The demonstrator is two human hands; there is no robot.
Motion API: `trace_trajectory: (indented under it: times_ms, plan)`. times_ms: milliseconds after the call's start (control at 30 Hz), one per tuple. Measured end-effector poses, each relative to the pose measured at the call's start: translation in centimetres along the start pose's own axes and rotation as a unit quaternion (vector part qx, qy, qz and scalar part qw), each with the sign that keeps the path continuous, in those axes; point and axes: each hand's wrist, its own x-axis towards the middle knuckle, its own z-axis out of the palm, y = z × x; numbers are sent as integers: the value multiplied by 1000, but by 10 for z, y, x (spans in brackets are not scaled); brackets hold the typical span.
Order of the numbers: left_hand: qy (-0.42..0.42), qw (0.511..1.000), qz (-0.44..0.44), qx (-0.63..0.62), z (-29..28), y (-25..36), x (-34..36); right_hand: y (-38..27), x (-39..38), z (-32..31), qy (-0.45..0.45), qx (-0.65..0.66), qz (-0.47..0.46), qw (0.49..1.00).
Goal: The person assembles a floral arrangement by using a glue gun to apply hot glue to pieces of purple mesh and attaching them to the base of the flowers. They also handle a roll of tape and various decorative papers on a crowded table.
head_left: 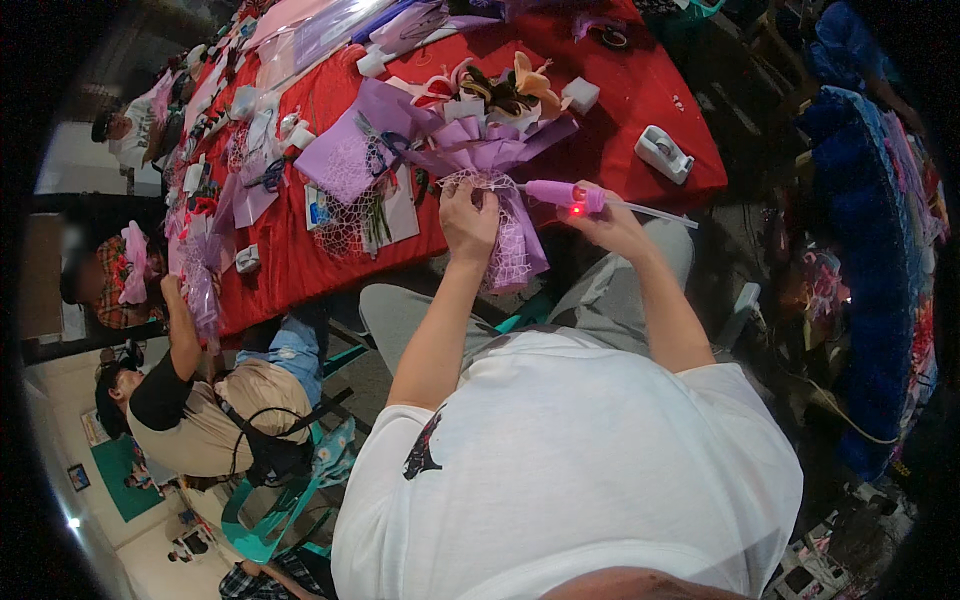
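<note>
A bouquet wrapped in purple paper [487, 150] lies at the near edge of the table, its gathered tail and white mesh hanging over the edge. My left hand [468, 222] pinches the mesh and paper at its narrow neck. In my right hand [612, 226] is a pink-purple hot glue gun [550, 193] with a red light lit. Its nozzle points left, close to the neck beside my left fingers; whether it touches cannot be told. A clear glue stick [660, 213] sticks out of its back end. Pink, brown and orange flowers [505, 90] fill the bouquet's top.
Scissors [380, 143] lie on purple paper left of the bouquet, above loose white mesh [350, 215]. A white tape dispenser [664, 154] stands on the red tablecloth [640, 100] at right. Another person [215, 400] sits at left, holding a purple wrapped bouquet [200, 275].
</note>
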Motion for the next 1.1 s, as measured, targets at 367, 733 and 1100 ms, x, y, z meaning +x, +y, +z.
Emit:
trace_trajectory:
  times_ms: [367, 733, 1100]
  plan:
    - [-19, 998, -39, -46, -4, -1, -5, -14, 39, 35, 116, 33, -94, 988]
    - [-14, 996, -29, -87, -1, 3, -2, -56, 104, 52, 118, -71, -187, 973]
    - [9, 994, -66, -89, -1, 0, -3, -62, 128, 57, 106, -109, -185, 971]
